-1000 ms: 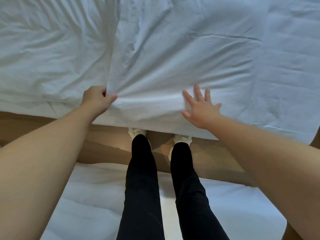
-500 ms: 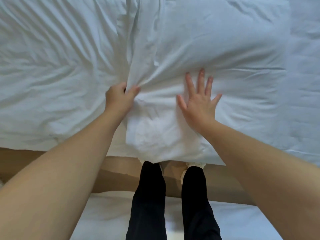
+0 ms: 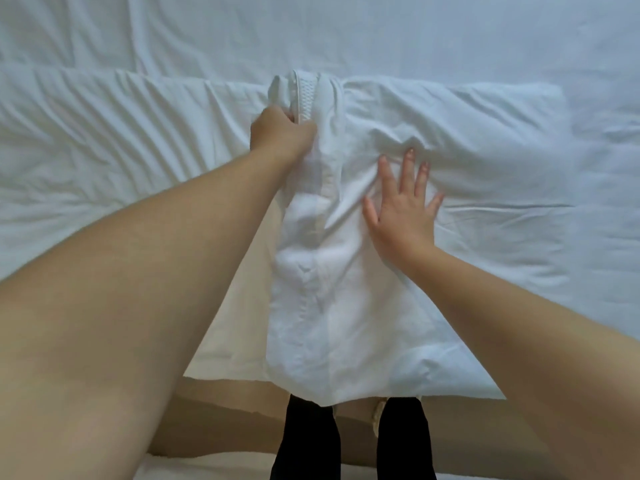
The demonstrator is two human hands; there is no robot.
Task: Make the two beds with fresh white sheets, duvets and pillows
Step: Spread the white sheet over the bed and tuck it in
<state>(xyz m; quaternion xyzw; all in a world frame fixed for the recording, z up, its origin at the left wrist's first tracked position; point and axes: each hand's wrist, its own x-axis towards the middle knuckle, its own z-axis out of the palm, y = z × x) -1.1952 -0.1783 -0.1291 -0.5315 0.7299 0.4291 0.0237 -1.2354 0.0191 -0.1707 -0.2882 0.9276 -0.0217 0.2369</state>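
Observation:
A white pillow in its case [image 3: 467, 174] lies across the near edge of the bed [image 3: 346, 29], right of centre. My left hand [image 3: 280, 136] grips the bunched open end of the pillowcase [image 3: 311, 95], where a textured hem band shows. My right hand [image 3: 403, 209] lies flat with spread fingers and presses on the pillow. The loose flap of the case [image 3: 332, 323] hangs down over the bed's edge. A wrinkled white duvet [image 3: 104, 150] spreads to the left of my left hand.
Wooden floor [image 3: 221, 424] runs along the narrow gap between the beds. My black-trousered legs [image 3: 304, 445] and light shoes stand in that gap. The white edge of the second bed [image 3: 194, 469] shows at the bottom of the view.
My left hand has dragged the bunched pillowcase end farther onto the bed, away from me. My right hand has stayed flat on the pillow and shifted with it. The view has moved closer over the bed.

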